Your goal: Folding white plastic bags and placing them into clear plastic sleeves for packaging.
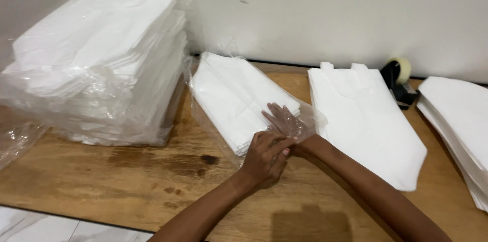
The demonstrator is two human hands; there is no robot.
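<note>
A small stack of white bags [231, 97] lies on the wooden table [127, 181], most of it already inside a clear plastic sleeve [300, 120]. The right hand [284, 120] is slid flat inside the sleeve's open end, fingers spread; the left hand [267, 158] pinches the sleeve's edge. The mouth is not yet closed. A tape dispenser [399, 79] stands well apart. Whether the right hand grips anything is hard to tell through the film. The wrapped pile [96, 64] at left and the loose bags [366, 120] are partly cut off.

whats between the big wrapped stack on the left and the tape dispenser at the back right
In the head view, two things: a clear bag of white bags with both hands at its mouth, then an unwrapped pile of white bags.
</note>
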